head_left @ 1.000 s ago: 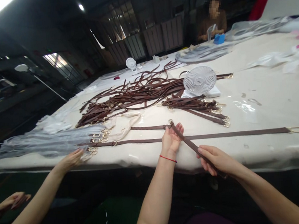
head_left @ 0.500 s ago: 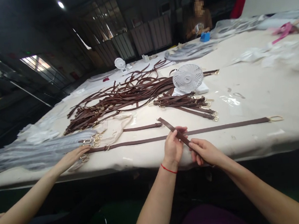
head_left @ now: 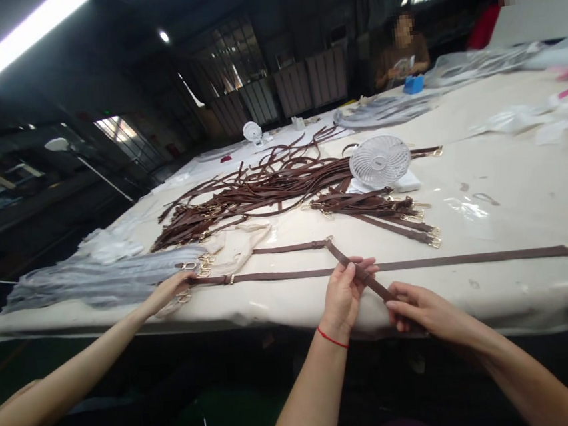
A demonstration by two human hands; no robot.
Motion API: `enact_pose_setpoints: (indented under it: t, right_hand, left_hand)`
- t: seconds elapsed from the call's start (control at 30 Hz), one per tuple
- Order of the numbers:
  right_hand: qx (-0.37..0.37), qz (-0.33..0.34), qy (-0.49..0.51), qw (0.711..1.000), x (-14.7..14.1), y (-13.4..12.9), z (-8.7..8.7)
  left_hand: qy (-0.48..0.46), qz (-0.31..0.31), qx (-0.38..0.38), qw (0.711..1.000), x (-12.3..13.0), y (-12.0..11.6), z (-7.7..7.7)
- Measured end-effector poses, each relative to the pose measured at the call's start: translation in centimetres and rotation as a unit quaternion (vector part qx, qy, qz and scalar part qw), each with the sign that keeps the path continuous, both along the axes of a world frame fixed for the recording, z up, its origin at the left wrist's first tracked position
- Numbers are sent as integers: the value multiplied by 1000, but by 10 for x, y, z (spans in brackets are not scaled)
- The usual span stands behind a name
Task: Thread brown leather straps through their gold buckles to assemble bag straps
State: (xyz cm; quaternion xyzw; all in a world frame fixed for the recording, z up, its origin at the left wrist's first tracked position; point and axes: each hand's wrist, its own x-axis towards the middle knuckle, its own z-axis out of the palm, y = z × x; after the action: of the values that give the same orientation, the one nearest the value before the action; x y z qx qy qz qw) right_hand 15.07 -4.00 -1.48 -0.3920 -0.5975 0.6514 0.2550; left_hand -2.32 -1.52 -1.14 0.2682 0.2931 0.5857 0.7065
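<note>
Pinched between thumb and bent fingers of the right hand (head_left: 414, 307): a flat dark-brown leather-like strap (head_left: 379, 289), with lower end hidden in the grip. Held also farther up, by the left hand (head_left: 344, 291), with palm turned up, thumb over the strap and fingers spread behind. Slanting away and leftward from the right hand, with long axis diagonal to the table edge and far end beside a small gold-coloured metal ring (head_left: 329, 241); left hand nearer to that end. Too small to tell whether joined there to a short brown strap (head_left: 290, 248) lying leftward.

Crossed over by the held piece: a long flat brown strap (head_left: 449, 261), parallel to the front edge, with a co-worker's hand (head_left: 183, 283) at its left end. Underneath, a cream-covered table (head_left: 507, 232), glossy in spots. Farther back, a tangled heap of brown straps (head_left: 271, 186) and a round white plastic fan (head_left: 379, 161). Beyond, a dim room with a person in a brown top (head_left: 400, 58) near a small blue box (head_left: 413, 85).
</note>
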Motion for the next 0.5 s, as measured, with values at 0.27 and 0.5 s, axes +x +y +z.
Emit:
enact_pose_setpoints:
  t: [0.27, 0.5]
  right_hand:
    - [-16, 8, -140, 990, 39, -8, -19]
    - [55, -52, -273, 959, 87, 0, -19]
  left_hand:
    - [166, 39, 12, 985, -18, -4, -7]
    - [204, 147, 63, 966, -78, 17, 31]
